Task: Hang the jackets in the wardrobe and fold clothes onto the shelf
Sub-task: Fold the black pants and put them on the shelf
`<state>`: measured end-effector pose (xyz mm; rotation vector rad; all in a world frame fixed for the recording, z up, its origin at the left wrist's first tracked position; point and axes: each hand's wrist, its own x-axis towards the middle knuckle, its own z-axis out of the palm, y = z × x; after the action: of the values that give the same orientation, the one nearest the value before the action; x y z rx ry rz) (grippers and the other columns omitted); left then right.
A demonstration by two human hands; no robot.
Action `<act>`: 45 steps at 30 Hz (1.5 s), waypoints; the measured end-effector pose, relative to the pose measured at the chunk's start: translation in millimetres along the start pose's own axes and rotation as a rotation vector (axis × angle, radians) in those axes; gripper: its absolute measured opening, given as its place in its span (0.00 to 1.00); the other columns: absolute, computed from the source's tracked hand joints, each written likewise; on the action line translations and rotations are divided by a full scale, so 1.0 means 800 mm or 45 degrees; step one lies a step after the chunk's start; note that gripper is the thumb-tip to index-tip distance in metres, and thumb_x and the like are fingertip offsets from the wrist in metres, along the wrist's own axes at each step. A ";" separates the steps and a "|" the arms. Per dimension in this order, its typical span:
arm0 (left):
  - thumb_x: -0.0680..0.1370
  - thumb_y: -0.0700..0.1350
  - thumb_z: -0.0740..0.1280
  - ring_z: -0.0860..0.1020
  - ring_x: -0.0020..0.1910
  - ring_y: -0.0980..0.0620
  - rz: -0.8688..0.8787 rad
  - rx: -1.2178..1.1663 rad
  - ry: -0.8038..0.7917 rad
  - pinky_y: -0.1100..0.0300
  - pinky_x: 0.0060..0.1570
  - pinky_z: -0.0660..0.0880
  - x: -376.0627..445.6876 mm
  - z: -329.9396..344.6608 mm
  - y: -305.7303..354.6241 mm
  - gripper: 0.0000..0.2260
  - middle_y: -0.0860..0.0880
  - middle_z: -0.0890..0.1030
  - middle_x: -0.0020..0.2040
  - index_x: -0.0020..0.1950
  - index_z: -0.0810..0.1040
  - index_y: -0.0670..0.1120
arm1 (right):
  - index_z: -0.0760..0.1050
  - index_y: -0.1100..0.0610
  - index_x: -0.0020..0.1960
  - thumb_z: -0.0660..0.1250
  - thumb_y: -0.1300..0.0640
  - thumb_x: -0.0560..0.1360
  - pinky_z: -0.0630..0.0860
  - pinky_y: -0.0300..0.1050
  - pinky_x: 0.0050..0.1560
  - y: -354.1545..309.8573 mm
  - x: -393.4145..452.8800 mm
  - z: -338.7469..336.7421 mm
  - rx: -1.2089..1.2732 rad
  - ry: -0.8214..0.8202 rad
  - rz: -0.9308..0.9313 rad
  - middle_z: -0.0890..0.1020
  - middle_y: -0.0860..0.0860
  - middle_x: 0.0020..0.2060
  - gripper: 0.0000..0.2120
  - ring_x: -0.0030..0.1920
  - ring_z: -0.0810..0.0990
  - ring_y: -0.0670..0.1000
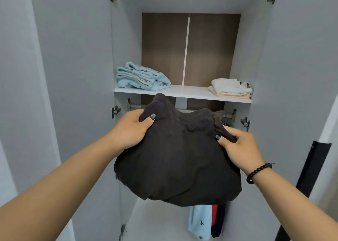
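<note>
While held before the open wardrobe, just below the shelf (186, 92): folded dark garment (175, 158), soft, limp, light, prone to sagging and unfolding. Left hand (131, 131) and right hand (239, 147) fingers clamped on its upper corners; better supported underneath.

A folded dark brown garment (178, 160) is held up in front of the open wardrobe (259, 58), just below the white shelf (188, 91), its lower edge sagging. On the shelf lie a folded light blue garment (141, 77) at the left end and a small folded cream and peach stack (231, 88) at the right. Below, light blue, red and navy clothes (206, 222) hang, perhaps jackets, mostly hidden.
</note>
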<state>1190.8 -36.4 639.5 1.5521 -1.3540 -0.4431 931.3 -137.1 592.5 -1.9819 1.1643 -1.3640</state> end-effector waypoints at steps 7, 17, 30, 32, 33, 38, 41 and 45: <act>0.81 0.53 0.62 0.83 0.46 0.49 0.050 -0.034 -0.012 0.50 0.52 0.79 0.088 -0.006 -0.014 0.13 0.50 0.85 0.44 0.47 0.82 0.48 | 0.82 0.37 0.44 0.67 0.62 0.72 0.80 0.51 0.50 0.008 0.088 0.027 -0.036 0.055 -0.043 0.84 0.40 0.38 0.18 0.44 0.81 0.46; 0.81 0.52 0.61 0.82 0.49 0.45 0.224 0.033 0.123 0.45 0.55 0.78 0.290 0.011 0.019 0.15 0.45 0.84 0.48 0.50 0.81 0.42 | 0.82 0.55 0.44 0.68 0.64 0.70 0.75 0.48 0.46 0.042 0.315 0.040 0.085 0.192 -0.196 0.84 0.57 0.43 0.07 0.41 0.77 0.46; 0.71 0.47 0.76 0.83 0.48 0.52 0.045 -0.448 -0.124 0.59 0.38 0.79 0.542 0.073 -0.008 0.21 0.49 0.82 0.51 0.59 0.72 0.47 | 0.83 0.48 0.51 0.68 0.63 0.71 0.77 0.44 0.52 0.082 0.555 0.090 -0.208 0.294 -0.372 0.85 0.45 0.42 0.14 0.48 0.82 0.49; 0.65 0.48 0.81 0.78 0.55 0.52 0.076 -0.290 -0.097 0.58 0.49 0.75 0.572 0.101 -0.017 0.33 0.53 0.77 0.54 0.64 0.68 0.52 | 0.84 0.50 0.50 0.68 0.63 0.71 0.76 0.45 0.54 0.093 0.578 0.101 -0.229 0.286 -0.314 0.85 0.47 0.43 0.13 0.49 0.81 0.51; 0.64 0.47 0.81 0.75 0.56 0.53 0.090 -0.237 -0.133 0.60 0.51 0.72 0.587 0.113 -0.022 0.37 0.54 0.75 0.57 0.68 0.67 0.53 | 0.84 0.50 0.49 0.68 0.64 0.71 0.76 0.45 0.55 0.099 0.589 0.105 -0.232 0.285 -0.283 0.85 0.47 0.44 0.12 0.50 0.81 0.51; 0.67 0.35 0.76 0.70 0.58 0.58 0.207 -0.205 -0.208 0.70 0.45 0.68 0.664 0.135 -0.047 0.39 0.52 0.70 0.69 0.74 0.65 0.53 | 0.84 0.51 0.49 0.68 0.64 0.71 0.75 0.46 0.57 0.123 0.636 0.116 -0.232 0.320 -0.186 0.85 0.47 0.45 0.12 0.51 0.81 0.51; 0.67 0.29 0.73 0.69 0.68 0.55 0.303 -0.288 -0.087 0.63 0.61 0.68 0.699 0.132 -0.043 0.36 0.50 0.70 0.72 0.71 0.69 0.52 | 0.83 0.52 0.51 0.68 0.65 0.72 0.76 0.44 0.56 0.130 0.658 0.118 -0.113 0.406 -0.134 0.84 0.48 0.46 0.12 0.52 0.81 0.51; 0.69 0.31 0.71 0.72 0.64 0.49 0.218 -0.092 -0.025 0.60 0.57 0.70 0.730 0.126 -0.045 0.32 0.48 0.73 0.69 0.71 0.69 0.47 | 0.82 0.52 0.49 0.67 0.63 0.73 0.76 0.46 0.55 0.154 0.675 0.120 -0.118 0.429 0.072 0.83 0.51 0.45 0.09 0.52 0.81 0.54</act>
<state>1311.5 -606.8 750.6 1.3633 -1.4569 -0.3969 1052.5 -665.6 741.3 -1.8087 1.4435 -1.6871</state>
